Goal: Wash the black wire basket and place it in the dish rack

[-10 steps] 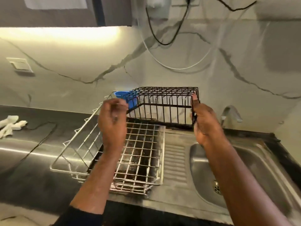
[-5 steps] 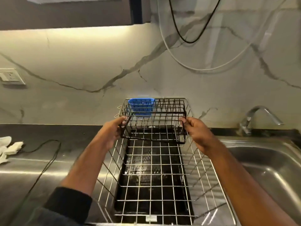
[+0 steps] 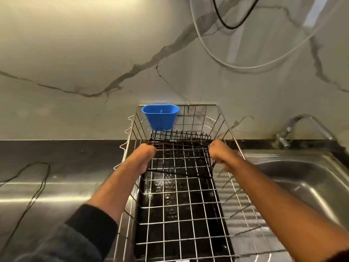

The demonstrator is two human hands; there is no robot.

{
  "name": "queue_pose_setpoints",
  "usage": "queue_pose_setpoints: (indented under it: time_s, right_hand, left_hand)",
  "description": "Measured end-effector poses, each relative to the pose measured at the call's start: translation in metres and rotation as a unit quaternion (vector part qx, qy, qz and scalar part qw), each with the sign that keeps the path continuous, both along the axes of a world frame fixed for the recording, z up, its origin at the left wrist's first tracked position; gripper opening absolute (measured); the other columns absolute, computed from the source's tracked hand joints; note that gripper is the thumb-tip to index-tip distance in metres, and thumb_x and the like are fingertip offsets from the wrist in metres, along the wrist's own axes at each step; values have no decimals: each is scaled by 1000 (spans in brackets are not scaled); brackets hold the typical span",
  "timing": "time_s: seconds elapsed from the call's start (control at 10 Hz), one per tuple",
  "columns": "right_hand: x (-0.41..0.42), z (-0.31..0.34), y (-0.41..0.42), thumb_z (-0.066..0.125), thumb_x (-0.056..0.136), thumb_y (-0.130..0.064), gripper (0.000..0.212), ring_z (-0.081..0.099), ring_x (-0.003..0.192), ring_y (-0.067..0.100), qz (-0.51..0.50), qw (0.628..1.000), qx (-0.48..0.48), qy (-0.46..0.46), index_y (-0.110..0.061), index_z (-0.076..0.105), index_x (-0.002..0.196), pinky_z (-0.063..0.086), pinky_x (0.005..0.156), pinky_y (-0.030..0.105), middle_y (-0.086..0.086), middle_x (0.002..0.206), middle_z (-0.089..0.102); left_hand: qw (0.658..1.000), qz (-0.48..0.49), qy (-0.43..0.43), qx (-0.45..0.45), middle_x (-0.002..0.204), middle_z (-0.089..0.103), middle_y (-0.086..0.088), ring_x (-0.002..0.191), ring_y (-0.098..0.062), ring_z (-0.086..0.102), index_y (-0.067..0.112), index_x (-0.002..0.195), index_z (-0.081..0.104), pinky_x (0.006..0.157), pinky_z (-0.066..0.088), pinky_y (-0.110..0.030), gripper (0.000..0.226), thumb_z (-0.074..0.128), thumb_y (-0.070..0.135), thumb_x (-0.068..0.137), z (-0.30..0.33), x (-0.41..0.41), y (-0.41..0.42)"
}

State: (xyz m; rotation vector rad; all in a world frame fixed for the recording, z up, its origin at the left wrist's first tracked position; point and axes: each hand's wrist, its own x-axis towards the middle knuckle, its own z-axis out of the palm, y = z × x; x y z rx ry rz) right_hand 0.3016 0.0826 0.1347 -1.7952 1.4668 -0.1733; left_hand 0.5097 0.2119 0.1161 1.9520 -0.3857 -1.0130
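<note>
The black wire basket [image 3: 181, 148] sits low inside the far half of the silver dish rack [image 3: 222, 218], over the rack's wet black drip tray. My left hand [image 3: 145, 154] grips the basket's left side and my right hand [image 3: 221, 154] grips its right side. Both hands reach down between the rack's wire walls, and their fingers are mostly hidden behind the wrists.
A blue plastic cup holder [image 3: 160, 118] hangs on the rack's far left corner. The steel sink [image 3: 302, 178] lies to the right, with the tap [image 3: 294, 129] behind it. A black cable [image 3: 35, 186] trails across the steel counter on the left.
Both hands have lowered the black basket from above the rack down into its far end. The view has moved closer and more directly over the rack.
</note>
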Motion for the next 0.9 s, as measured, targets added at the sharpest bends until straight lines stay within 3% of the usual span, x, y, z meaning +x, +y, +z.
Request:
queue_pose_setpoints:
  time_s: [0.2,0.3,0.4,0.5,0.6,0.7,0.8,0.9]
  right_hand:
    - [12,-16,-11,47,99,-6,28,61,98,28,-37,999,0,-3,3,58,122,53,83,38,17,109,63]
    - [10,-22,-14,48,98,-6,21,61,92,28,-31,999,-19,-12,3,64,107,51,77,39,15,100,64]
    - [7,-19,-11,45,96,-2,15,57,92,27,-19,999,-29,-14,-5,59,95,46,70,32,12,94,59]
    - [5,-13,-4,41,96,2,25,52,110,27,15,1000,-20,-7,-10,54,115,45,85,35,12,109,56]
    - [-4,2,5,45,102,-12,45,47,132,33,57,997,-58,6,-7,42,146,43,107,44,19,146,47]
    - [-17,18,11,51,102,-21,38,57,119,30,89,989,-120,-11,-6,51,137,48,99,42,17,134,57]
    - [-40,38,21,46,104,-15,26,59,98,22,120,980,-148,-61,-6,60,123,51,89,39,13,117,63]
    - [-61,54,27,49,103,-12,26,61,107,23,131,969,-178,-110,-9,62,125,49,89,31,12,123,63]
  left_hand:
    - [995,-42,-50,75,160,31,-26,147,-41,31,-3,154,25,121,30,-51,57,42,-3,101,-7,-4,-5]
    - [990,-68,-68,106,154,39,-28,142,-42,39,-6,149,34,118,35,-52,49,40,0,101,-8,-5,-4]
    - [989,-83,-63,106,152,42,-27,140,-41,41,-8,147,36,117,36,-51,49,39,-1,99,-4,-10,0]
    - [990,-70,-88,84,142,52,-29,130,-40,53,-8,140,43,110,45,-54,50,44,-3,91,-7,-7,3]
    - [986,-42,-148,59,123,62,-20,112,-31,62,-6,131,49,92,56,-44,40,49,2,92,2,-13,8]
    - [958,-33,-283,47,112,61,-15,99,-24,58,-5,119,56,80,48,-35,28,51,18,104,20,-32,10]
    - [929,-40,-365,-51,112,64,-14,96,-21,61,1,122,59,87,54,-36,25,52,17,104,34,-59,12]
    - [891,-42,-429,-141,113,65,-11,102,-22,63,6,121,62,93,53,-37,22,54,9,100,47,-86,3]
